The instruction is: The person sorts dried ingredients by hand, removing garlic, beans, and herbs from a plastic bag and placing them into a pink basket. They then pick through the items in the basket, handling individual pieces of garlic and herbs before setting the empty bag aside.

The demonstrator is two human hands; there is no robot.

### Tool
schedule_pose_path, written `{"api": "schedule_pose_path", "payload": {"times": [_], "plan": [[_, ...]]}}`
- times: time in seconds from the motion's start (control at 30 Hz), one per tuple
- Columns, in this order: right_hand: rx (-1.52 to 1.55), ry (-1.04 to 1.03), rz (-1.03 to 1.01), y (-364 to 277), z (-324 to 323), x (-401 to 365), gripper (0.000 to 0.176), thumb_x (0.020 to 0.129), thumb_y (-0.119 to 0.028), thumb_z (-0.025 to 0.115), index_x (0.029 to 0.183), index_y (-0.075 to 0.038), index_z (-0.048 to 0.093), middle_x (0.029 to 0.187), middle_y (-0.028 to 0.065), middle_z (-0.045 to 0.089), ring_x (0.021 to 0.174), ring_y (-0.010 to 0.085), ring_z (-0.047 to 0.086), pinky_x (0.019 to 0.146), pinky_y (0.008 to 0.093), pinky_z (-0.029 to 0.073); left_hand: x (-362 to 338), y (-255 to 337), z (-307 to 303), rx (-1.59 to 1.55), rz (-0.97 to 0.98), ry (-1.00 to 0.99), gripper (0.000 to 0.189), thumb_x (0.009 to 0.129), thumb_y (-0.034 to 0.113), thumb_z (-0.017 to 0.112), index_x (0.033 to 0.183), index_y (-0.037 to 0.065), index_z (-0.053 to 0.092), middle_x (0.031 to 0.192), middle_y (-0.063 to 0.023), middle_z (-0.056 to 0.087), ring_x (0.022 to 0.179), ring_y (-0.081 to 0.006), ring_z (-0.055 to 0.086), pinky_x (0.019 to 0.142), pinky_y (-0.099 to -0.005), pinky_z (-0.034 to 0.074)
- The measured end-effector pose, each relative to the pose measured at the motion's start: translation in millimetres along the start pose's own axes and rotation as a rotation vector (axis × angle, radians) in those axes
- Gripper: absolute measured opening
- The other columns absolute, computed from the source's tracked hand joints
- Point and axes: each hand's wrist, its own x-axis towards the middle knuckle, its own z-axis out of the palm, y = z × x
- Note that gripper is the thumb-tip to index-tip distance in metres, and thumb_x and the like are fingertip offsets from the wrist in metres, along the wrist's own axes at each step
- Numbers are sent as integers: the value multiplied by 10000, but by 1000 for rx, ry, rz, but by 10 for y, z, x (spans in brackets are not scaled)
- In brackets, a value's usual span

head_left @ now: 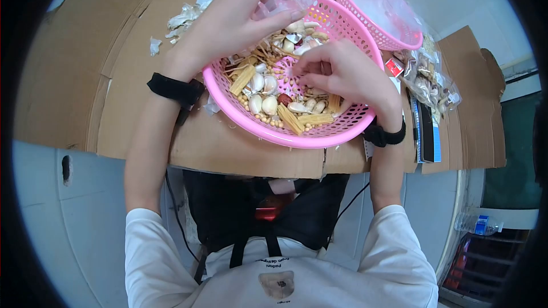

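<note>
A large pink basket [260, 128] stands on cardboard and holds garlic cloves [269, 104], yellowish dried sticks [290, 120], small beans and a red date [285, 99]. Above its far left side, my left hand [251, 14] has its fingers curled round a clear plastic bag [281, 1]. My right hand [342, 71] reaches inside the basket from the right, thumb and fingertips pinched together near the small beans at the middle. What those fingertips hold, if anything, is too small to make out.
A smaller pink basket [394, 41] with clear plastic bags is at the back right. Packed bags of dried goods [431, 80] lie right of the large basket, near a red packet [394, 68]. Garlic skins [184, 18] lie at the back left. The cardboard's front edge [251, 170] is near my body.
</note>
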Motion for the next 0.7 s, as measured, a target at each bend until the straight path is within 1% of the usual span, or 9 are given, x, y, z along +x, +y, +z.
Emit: {"api": "schedule_pose_path", "payload": {"times": [0.17, 0.23, 0.33, 0.4, 0.43, 0.53, 0.6, 0.63, 0.7], "plan": [[-55, -40, 38, 73, 13, -18, 202, 854, -95, 766, 1041, -35, 816, 874, 156, 780, 775, 280, 754, 756, 382, 590, 6, -41, 18, 19, -39, -56, 701, 1015, 440, 693, 1476, -56, 508, 1217, -227, 704, 1043, -278, 691, 877, -384, 576], [-48, -58, 67, 79, 27, -28, 203, 857, -100, 770, 1045, -43, 821, 878, 160, 783, 778, 284, 755, 765, 386, 591, -21, 0, 25, 6, -2, 0, 699, 1016, 442, 693, 1466, -62, 515, 1230, -235, 698, 1059, -282, 688, 877, -389, 574], [-111, -42, -1, 68, -11, -9, 186, 861, -108, 776, 1030, -40, 819, 857, 157, 778, 769, 284, 750, 754, 388, 588, 26, -129, 70, 12, 34, 19, 701, 1019, 446, 689, 1462, -68, 514, 1226, -235, 698, 1053, -282, 693, 868, -385, 576], [-107, -106, 126, -2, -30, -10, 176, 882, -102, 786, 1029, -5, 798, 946, 128, 791, 848, 237, 756, 803, 346, 592, 24, -162, 58, 29, 35, 17, 705, 1020, 449, 688, 1464, -69, 513, 1233, -240, 697, 1064, -287, 694, 878, -386, 576], [-107, -106, 124, -9, -39, -1, 176, 882, -102, 786, 1029, -5, 798, 946, 128, 791, 848, 237, 756, 803, 346, 592, 26, -156, 57, 39, 36, 10, 708, 1021, 452, 686, 1466, -70, 511, 1239, -244, 696, 1075, -292, 696, 888, -387, 577], [-115, -123, 97, 34, -17, -22, 175, 874, -105, 791, 1018, -7, 797, 927, 123, 785, 830, 240, 748, 796, 354, 588, 6, -68, 52, -5, -57, -25, 725, 1016, 458, 691, 1475, -72, 506, 1259, -259, 688, 1109, -303, 689, 913, -402, 574], [-51, -86, 36, 90, 10, -23, 153, 854, -137, 802, 971, -38, 802, 825, 153, 761, 733, 278, 729, 735, 397, 573, -8, -55, 58, -28, -55, -30, 730, 1015, 462, 693, 1479, -70, 505, 1262, -259, 687, 1107, -302, 689, 910, -404, 574], [-54, -85, 36, 78, -3, -29, 153, 854, -137, 802, 971, -38, 802, 825, 153, 761, 733, 278, 729, 735, 397, 573, 0, -47, 47, -43, -48, -26, 735, 1014, 465, 694, 1482, -68, 503, 1264, -258, 686, 1105, -301, 689, 907, -406, 574], [-123, -149, 70, 16, -42, -17, 183, 857, -111, 805, 1012, -16, 792, 925, 117, 773, 837, 244, 739, 797, 361, 580, 2, -66, 49, -7, -4, -4, 731, 1015, 462, 693, 1479, -70, 505, 1254, -252, 690, 1083, -295, 692, 893, -400, 577]]}}
